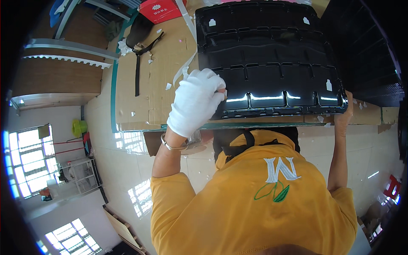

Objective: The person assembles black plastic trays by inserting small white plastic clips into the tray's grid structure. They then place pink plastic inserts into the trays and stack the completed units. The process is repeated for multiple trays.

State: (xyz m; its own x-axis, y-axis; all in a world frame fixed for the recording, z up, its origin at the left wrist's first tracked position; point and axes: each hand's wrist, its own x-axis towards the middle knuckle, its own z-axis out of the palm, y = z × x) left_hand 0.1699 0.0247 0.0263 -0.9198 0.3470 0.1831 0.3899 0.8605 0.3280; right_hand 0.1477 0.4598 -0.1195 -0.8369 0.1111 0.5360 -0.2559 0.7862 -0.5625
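A glossy black molded plastic panel [263, 53] with ribbed rows lies on the cardboard-covered table. Small white tabs sit on it: one upper left [212, 22], one upper right [306, 20], one lower right [329, 85]. My left hand [196, 100], in a white glove, is closed in a pinch at the panel's lower left edge. Its bare thumb tip shows, and what the fingers hold is too small to make out. At the lower right corner my ungloved right hand [347, 111] grips the panel's edge, its fingers mostly hidden.
More black ribbed panels [361, 51] stand to the right. Left of the panel, cardboard [165, 100] carries white scraps, a white strip [182, 70] and a black strap [137, 72]. A red box [161, 10] stands at the far left of the tabletop. Metal racking [72, 44] is further left.
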